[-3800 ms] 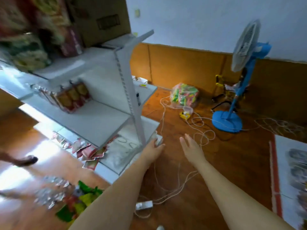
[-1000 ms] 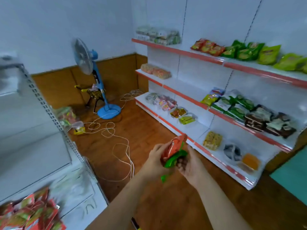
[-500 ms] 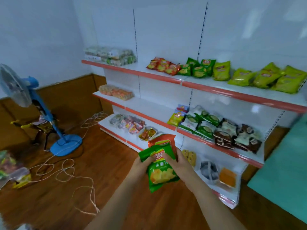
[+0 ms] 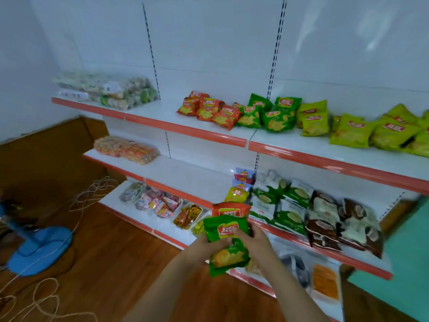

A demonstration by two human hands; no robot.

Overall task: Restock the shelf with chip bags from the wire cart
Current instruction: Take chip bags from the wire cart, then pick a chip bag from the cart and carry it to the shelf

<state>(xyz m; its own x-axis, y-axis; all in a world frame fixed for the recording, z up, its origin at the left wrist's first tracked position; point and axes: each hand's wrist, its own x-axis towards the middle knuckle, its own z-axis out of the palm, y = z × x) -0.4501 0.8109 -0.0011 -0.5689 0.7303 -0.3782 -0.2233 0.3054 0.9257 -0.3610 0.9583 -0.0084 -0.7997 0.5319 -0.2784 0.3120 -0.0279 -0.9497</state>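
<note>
I hold two chip bags in front of me, a green chip bag (image 4: 226, 249) in front and an orange chip bag (image 4: 229, 209) behind it. My left hand (image 4: 204, 248) grips the green bag's left side. My right hand (image 4: 254, 240) grips its right side, thumb over the logo. Ahead stands the white wall shelf (image 4: 209, 135) with orange edge strips. On its top level lie orange chip bags (image 4: 209, 110), green chip bags (image 4: 269, 113) and yellow-green chip bags (image 4: 352, 129). The wire cart is out of view.
The middle level holds snack packs (image 4: 299, 205) and a wrapped bundle (image 4: 126, 149). Trays of sweets (image 4: 162, 203) sit on the bottom level. A blue fan base (image 4: 39, 249) and loose white cord (image 4: 41, 296) lie on the wooden floor at left. A teal surface (image 4: 404, 270) is at right.
My view swung from the grey rack and fan to the wall shelf and moved closer. Both hands, empty 3.8 s ago, now hold the two bags, raised slightly toward the shelf.
</note>
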